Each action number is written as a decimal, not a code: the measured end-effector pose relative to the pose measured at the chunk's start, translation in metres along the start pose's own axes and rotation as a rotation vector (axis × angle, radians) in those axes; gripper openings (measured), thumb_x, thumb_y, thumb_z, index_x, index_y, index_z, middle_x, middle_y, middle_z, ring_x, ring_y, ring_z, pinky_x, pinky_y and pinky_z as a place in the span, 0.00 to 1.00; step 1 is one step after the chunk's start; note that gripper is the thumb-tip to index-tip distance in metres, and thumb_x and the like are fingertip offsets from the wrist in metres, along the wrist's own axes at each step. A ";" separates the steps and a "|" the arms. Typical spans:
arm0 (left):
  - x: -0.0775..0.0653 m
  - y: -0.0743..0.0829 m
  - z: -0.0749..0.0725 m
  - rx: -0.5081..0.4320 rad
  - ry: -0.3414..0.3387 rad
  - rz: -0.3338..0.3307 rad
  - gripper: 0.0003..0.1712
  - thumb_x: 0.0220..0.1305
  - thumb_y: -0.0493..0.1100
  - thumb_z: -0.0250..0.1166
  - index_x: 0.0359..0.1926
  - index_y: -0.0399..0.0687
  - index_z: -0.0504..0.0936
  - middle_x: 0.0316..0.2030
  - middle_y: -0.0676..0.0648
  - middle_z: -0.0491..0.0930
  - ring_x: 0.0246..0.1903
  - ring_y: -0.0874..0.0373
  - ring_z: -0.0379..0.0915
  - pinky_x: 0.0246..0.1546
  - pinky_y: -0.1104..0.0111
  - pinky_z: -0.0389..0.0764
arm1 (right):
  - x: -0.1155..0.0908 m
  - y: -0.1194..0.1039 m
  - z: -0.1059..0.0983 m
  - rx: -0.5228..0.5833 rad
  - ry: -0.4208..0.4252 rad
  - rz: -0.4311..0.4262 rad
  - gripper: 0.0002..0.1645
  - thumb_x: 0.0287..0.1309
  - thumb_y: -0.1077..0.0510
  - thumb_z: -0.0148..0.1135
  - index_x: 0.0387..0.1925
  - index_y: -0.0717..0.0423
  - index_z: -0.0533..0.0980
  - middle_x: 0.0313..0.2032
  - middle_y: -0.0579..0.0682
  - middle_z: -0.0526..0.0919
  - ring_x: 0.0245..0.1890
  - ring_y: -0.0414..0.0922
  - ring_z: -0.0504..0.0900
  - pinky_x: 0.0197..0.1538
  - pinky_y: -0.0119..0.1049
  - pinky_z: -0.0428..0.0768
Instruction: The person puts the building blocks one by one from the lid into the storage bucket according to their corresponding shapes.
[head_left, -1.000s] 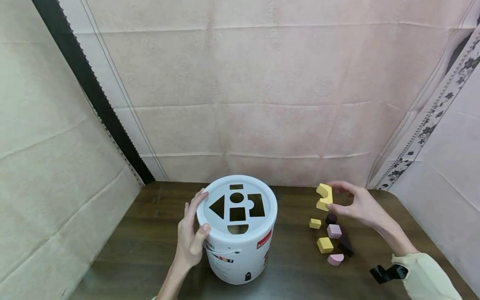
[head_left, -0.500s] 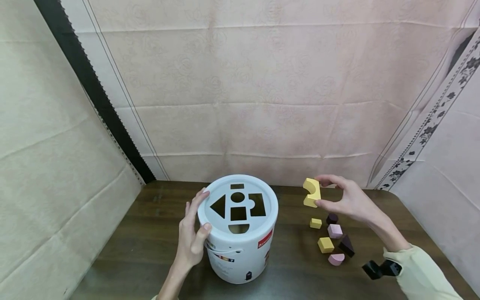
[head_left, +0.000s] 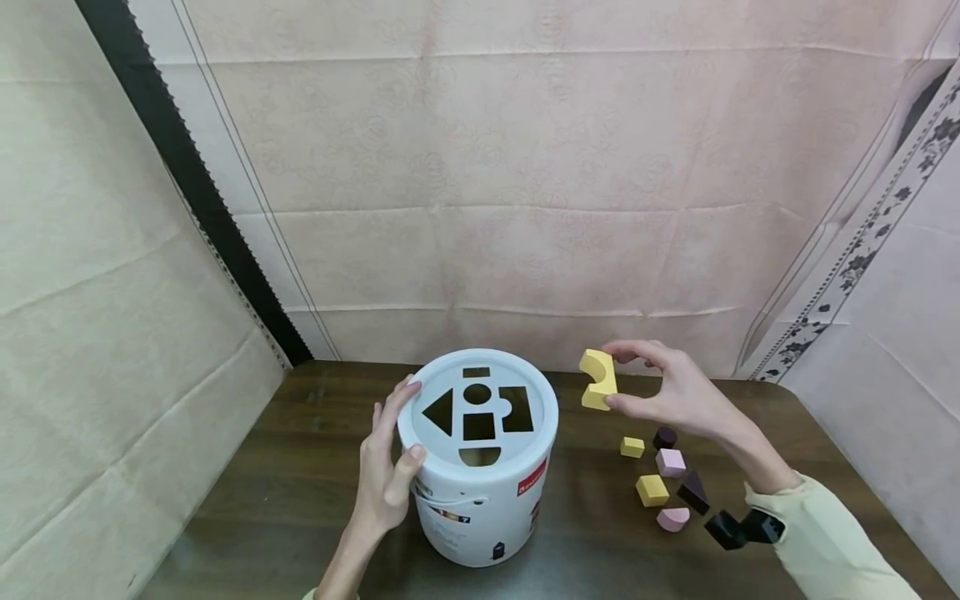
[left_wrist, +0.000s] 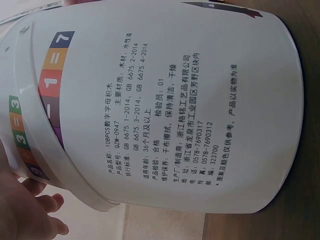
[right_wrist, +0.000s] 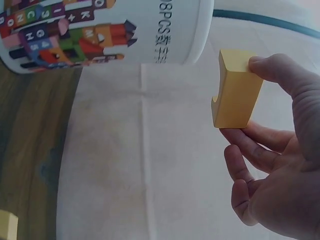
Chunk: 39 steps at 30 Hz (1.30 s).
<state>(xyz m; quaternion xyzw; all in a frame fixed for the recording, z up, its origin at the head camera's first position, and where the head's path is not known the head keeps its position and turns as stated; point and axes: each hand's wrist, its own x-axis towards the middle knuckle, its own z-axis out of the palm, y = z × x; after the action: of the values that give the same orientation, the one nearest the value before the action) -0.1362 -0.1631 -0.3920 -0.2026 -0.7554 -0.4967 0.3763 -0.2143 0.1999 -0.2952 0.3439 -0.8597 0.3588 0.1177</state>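
Observation:
A white bucket [head_left: 468, 529] stands upright on the table, topped by a pale blue lid [head_left: 435, 371] with several cut-out shapes. My left hand [head_left: 382, 475] holds its left side, thumb and fingers on the lid's edge; the left wrist view shows the bucket's printed wall [left_wrist: 200, 125] and part of the hand [left_wrist: 30, 215]. Right of the bucket and off the table, my right hand [head_left: 675, 392] pinches a yellow arch block [head_left: 604, 392] at its two ends. In the right wrist view the arch block [right_wrist: 237, 95] sits between thumb and fingertips.
Below the right hand lie a small yellow block [head_left: 632, 447], a dark cylinder [head_left: 664, 437], a pink block [head_left: 671, 462], a yellow cube [head_left: 652, 491], a dark triangular block [head_left: 693, 493] and a pink half-round block [head_left: 673, 519]. A pale cloth [head_left: 525, 258] hangs behind the table.
My right hand has carried the yellow arch block leftward and slightly up, closer to the bucket. The left hand and the bucket stay in place.

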 end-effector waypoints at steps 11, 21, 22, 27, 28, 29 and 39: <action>0.001 -0.001 0.001 -0.013 0.006 0.006 0.42 0.69 0.69 0.50 0.67 0.40 0.72 0.66 0.41 0.73 0.68 0.47 0.63 0.64 0.31 0.40 | 0.015 -0.020 0.012 0.054 -0.033 -0.029 0.33 0.50 0.55 0.77 0.59 0.52 0.77 0.51 0.45 0.81 0.53 0.47 0.75 0.56 0.58 0.68; 0.000 0.000 0.000 -0.012 0.002 -0.002 0.41 0.69 0.68 0.50 0.67 0.40 0.72 0.65 0.41 0.73 0.69 0.47 0.62 0.65 0.32 0.39 | 0.025 -0.032 0.028 0.109 -0.058 -0.049 0.35 0.48 0.55 0.78 0.59 0.53 0.77 0.52 0.45 0.80 0.55 0.47 0.73 0.58 0.60 0.68; 0.000 0.000 0.000 -0.012 0.003 -0.002 0.42 0.69 0.68 0.50 0.67 0.40 0.72 0.65 0.41 0.73 0.69 0.47 0.62 0.65 0.32 0.39 | 0.025 -0.033 0.030 0.110 -0.063 -0.050 0.35 0.48 0.54 0.78 0.59 0.52 0.77 0.53 0.45 0.80 0.55 0.47 0.73 0.58 0.60 0.68; -0.001 0.000 0.001 -0.011 0.002 -0.003 0.42 0.69 0.68 0.49 0.67 0.40 0.72 0.65 0.41 0.73 0.69 0.47 0.62 0.65 0.32 0.39 | 0.029 -0.036 0.039 0.119 -0.081 -0.071 0.35 0.48 0.54 0.79 0.59 0.52 0.77 0.53 0.44 0.80 0.55 0.46 0.73 0.58 0.57 0.69; -0.001 0.000 0.001 -0.011 0.002 -0.003 0.42 0.69 0.68 0.49 0.67 0.40 0.72 0.65 0.41 0.73 0.69 0.47 0.62 0.65 0.32 0.39 | 0.029 -0.036 0.040 0.123 -0.083 -0.078 0.35 0.48 0.54 0.79 0.59 0.52 0.78 0.53 0.43 0.80 0.55 0.46 0.73 0.58 0.57 0.69; -0.001 0.000 0.001 -0.011 0.002 -0.004 0.41 0.69 0.68 0.49 0.67 0.41 0.72 0.65 0.41 0.73 0.69 0.47 0.62 0.65 0.31 0.39 | 0.030 -0.036 0.042 0.126 -0.083 -0.084 0.34 0.47 0.55 0.79 0.58 0.53 0.78 0.53 0.44 0.80 0.55 0.46 0.73 0.58 0.56 0.69; 0.000 0.001 0.001 -0.011 0.004 -0.002 0.40 0.69 0.67 0.50 0.67 0.42 0.72 0.65 0.42 0.73 0.69 0.47 0.62 0.64 0.31 0.39 | 0.036 -0.039 0.055 0.133 -0.108 -0.129 0.34 0.45 0.56 0.79 0.57 0.55 0.79 0.52 0.45 0.82 0.53 0.49 0.73 0.54 0.54 0.70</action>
<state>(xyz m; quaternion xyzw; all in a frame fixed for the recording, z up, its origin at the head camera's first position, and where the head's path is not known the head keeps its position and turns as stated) -0.1359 -0.1623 -0.3919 -0.2027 -0.7520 -0.5018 0.3763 -0.2120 0.1238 -0.2978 0.4244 -0.8152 0.3878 0.0707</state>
